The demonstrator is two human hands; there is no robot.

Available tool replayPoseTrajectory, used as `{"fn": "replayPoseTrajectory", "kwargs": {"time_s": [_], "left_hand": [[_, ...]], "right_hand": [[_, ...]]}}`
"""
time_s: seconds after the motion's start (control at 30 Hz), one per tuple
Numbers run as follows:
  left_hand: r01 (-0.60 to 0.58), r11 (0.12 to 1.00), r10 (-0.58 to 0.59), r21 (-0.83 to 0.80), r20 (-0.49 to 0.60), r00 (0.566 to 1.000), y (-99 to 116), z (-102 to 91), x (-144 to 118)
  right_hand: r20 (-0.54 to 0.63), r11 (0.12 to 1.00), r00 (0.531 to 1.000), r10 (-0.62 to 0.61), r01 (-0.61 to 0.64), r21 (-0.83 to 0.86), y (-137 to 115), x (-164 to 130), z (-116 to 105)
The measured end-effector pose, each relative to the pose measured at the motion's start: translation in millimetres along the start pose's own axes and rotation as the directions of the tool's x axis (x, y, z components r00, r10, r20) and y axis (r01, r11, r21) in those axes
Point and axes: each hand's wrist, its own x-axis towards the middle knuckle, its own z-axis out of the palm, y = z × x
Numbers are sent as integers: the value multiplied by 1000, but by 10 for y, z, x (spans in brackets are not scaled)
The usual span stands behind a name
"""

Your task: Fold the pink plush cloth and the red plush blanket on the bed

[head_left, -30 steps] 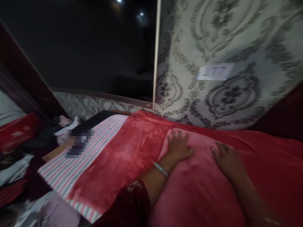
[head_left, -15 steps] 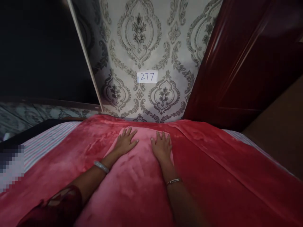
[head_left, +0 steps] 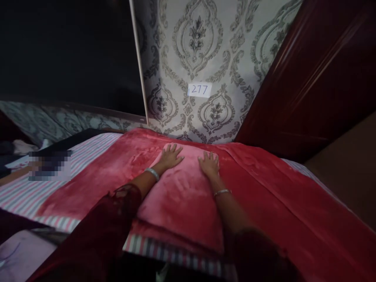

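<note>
A plush red blanket [head_left: 264, 188] lies spread over the bed, and a folded pink-red section [head_left: 182, 203] of it runs lengthwise down the middle. My left hand [head_left: 170, 156] rests flat on the far left corner of that fold, fingers apart. On its far right corner, my right hand [head_left: 209, 163] presses down with fingers spread. Neither hand grasps the cloth. A bangle circles each wrist.
Striped bedding [head_left: 91, 152] shows beyond the blanket's edges. Behind stand a patterned wall [head_left: 182, 51] with a "277" label [head_left: 199, 89], a dark screen-like panel [head_left: 64, 51] and dark-red glossy furniture [head_left: 293, 90]. Another person's arm [head_left: 17, 175] reaches in at left.
The view has turned left and tilted down, so the fold's near edge and striped bedding below it now show. My hands stay flat at the fold's far corners.
</note>
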Motion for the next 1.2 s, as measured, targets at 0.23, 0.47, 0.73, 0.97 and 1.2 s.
{"fn": "replayPoseTrajectory", "kwargs": {"time_s": [0.23, 0.47, 0.73, 0.97, 1.2], "left_hand": [[-236, 969, 243, -78, 99, 965, -53, -367, -721], [-424, 896, 427, -130, -8, 904, -498, 14, -1995], [-414, 858, 374, -302, -183, 909, -642, 177, -2163], [-392, 841, 302, -374, -277, 912, -781, 195, -2688], [-225, 903, 125, -366, -277, 953, -577, 240, -2655]], "right_hand": [[-126, 990, 982, -138, 140, 12, 510, -878, -155], [-202, 924, 908, -367, 380, 31, 857, -1804, 525], [-174, 882, 922, -345, 382, 276, 1002, -1854, 472], [-220, 841, 874, -434, 480, 249, 1175, -2373, 476], [-285, 849, 869, -404, 472, 236, 1098, -2358, 437]]}}
